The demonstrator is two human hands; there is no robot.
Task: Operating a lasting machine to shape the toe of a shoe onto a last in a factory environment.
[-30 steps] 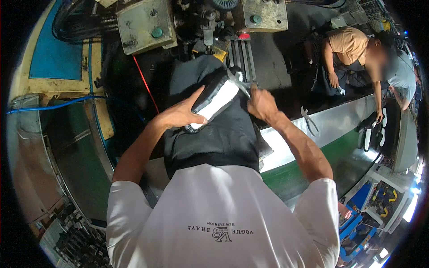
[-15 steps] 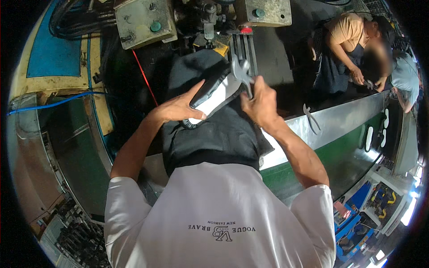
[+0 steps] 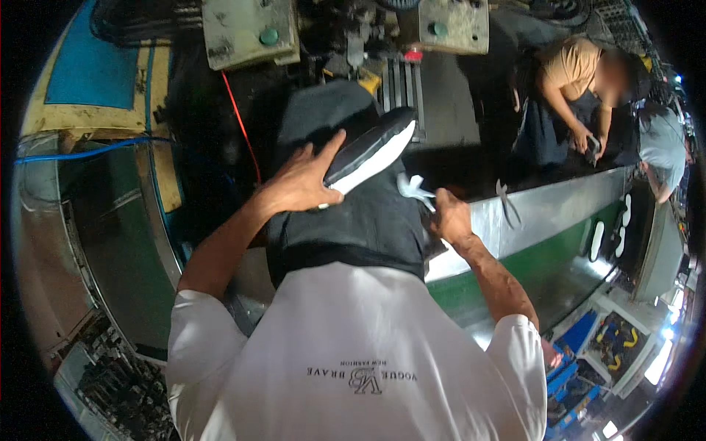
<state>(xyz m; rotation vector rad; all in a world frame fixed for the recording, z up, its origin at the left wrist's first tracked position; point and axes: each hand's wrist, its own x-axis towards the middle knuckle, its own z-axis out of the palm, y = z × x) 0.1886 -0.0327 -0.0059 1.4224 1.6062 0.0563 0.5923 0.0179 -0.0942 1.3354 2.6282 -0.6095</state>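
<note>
A black shoe upper with a white sole face lies slanted over my dark apron, its toe pointing up and right. My left hand grips its heel end, thumb along the near edge and index finger stretched along the far side. Just right of the shoe, my right hand is closed round the handles of metal pincers. Their broad head faces left, apart from the shoe and slightly blurred. Part of the heel is hidden under my left hand.
Another pair of pincers rests on the metal edge of the green conveyor belt. White sole pieces lie farther along it. Machine boxes with green buttons stand ahead. A co-worker handles a dark item at right.
My right hand has drawn the pincers away from the shoe, down and to the right. The shoe has turned in my left hand, its toe now farther right.
</note>
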